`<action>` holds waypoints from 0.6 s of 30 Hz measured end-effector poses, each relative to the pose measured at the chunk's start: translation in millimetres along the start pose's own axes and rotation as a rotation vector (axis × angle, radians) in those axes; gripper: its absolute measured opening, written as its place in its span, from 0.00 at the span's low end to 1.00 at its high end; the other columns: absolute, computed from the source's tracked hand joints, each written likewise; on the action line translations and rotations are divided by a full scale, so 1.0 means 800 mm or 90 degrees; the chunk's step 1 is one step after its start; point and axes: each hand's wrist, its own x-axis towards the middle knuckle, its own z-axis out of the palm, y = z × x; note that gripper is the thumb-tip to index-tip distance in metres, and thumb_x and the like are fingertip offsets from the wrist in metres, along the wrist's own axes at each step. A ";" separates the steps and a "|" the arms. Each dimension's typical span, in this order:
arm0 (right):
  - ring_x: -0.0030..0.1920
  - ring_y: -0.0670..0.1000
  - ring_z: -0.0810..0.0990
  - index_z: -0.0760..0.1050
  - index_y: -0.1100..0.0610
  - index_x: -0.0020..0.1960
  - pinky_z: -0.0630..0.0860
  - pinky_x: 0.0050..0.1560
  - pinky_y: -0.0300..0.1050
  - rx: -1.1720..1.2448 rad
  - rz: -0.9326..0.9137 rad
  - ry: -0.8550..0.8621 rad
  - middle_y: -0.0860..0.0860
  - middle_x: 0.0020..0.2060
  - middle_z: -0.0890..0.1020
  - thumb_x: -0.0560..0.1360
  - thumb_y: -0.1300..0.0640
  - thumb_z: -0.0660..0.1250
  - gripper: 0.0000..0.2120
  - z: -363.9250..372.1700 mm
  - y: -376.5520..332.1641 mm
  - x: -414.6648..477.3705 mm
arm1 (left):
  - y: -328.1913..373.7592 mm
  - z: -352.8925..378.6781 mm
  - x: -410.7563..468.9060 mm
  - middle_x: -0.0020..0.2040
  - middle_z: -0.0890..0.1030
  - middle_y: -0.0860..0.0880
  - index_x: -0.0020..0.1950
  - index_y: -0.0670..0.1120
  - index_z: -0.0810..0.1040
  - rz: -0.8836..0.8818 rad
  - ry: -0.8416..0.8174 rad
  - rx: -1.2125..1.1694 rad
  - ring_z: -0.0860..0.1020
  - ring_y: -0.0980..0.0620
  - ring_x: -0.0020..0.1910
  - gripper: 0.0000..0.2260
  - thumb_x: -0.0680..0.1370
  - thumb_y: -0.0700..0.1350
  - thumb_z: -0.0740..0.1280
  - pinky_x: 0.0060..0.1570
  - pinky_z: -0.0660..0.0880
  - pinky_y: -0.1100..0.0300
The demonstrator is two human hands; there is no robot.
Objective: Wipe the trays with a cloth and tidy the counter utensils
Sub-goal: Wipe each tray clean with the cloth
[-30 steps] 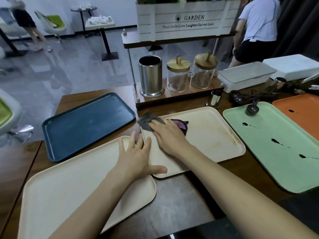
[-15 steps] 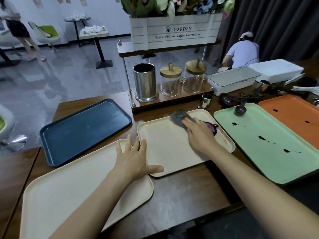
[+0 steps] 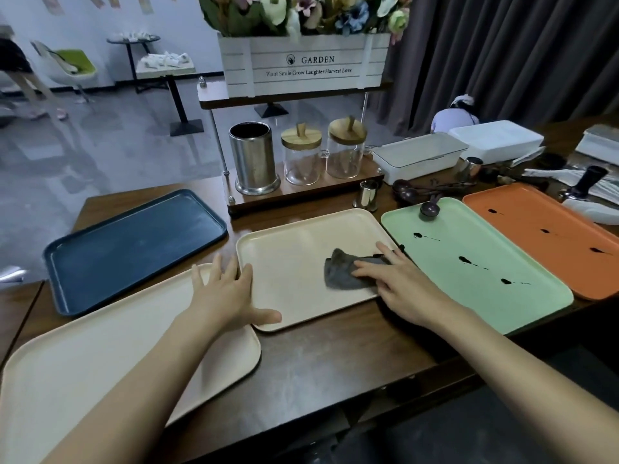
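Grey cloth under right hand, fingers flat, pressing near right edge of the cream tray. Left hand spread wide, bracing its left rim. Advise even pressure, overlapping strokes into corners.

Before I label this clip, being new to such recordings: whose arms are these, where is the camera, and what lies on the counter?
No machine here: these are a person's bare arms, filmed by a wide-angle camera worn on their head, looking down. The right hand presses a grey cloth onto the middle cream tray. The left hand rests flat at that tray's left edge, over a nearer cream tray. Around them lie a dark blue tray, a green tray and an orange tray, both dark-spotted, with a steel canister and two glass jars behind.
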 end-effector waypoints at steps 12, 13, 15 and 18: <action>0.78 0.56 0.56 0.56 0.57 0.79 0.61 0.73 0.50 -0.091 0.091 -0.064 0.56 0.78 0.60 0.82 0.38 0.49 0.32 0.004 -0.002 -0.001 | 0.077 0.020 0.016 0.83 0.38 0.43 0.83 0.59 0.37 -0.013 -0.015 -0.081 0.40 0.38 0.82 0.58 0.59 0.87 0.42 0.79 0.41 0.38; 0.79 0.56 0.54 0.55 0.57 0.79 0.60 0.73 0.51 -0.082 0.074 -0.069 0.56 0.78 0.59 0.82 0.37 0.50 0.33 0.005 0.008 0.010 | 0.075 0.022 0.017 0.83 0.37 0.44 0.82 0.60 0.36 -0.011 -0.016 -0.078 0.40 0.38 0.82 0.61 0.53 0.88 0.37 0.79 0.40 0.38; 0.79 0.56 0.54 0.56 0.57 0.79 0.59 0.74 0.51 -0.066 0.041 -0.077 0.56 0.78 0.58 0.82 0.37 0.51 0.33 0.008 0.027 0.038 | 0.072 0.025 0.021 0.83 0.36 0.45 0.82 0.61 0.35 -0.006 -0.021 -0.079 0.39 0.39 0.82 0.64 0.48 0.88 0.33 0.78 0.39 0.39; 0.78 0.56 0.56 0.59 0.57 0.77 0.59 0.74 0.52 -0.041 0.000 -0.049 0.55 0.77 0.62 0.81 0.38 0.53 0.32 0.013 0.046 0.090 | 0.071 0.027 0.023 0.83 0.35 0.46 0.81 0.62 0.34 -0.008 -0.026 -0.080 0.39 0.40 0.82 0.63 0.49 0.88 0.33 0.78 0.39 0.40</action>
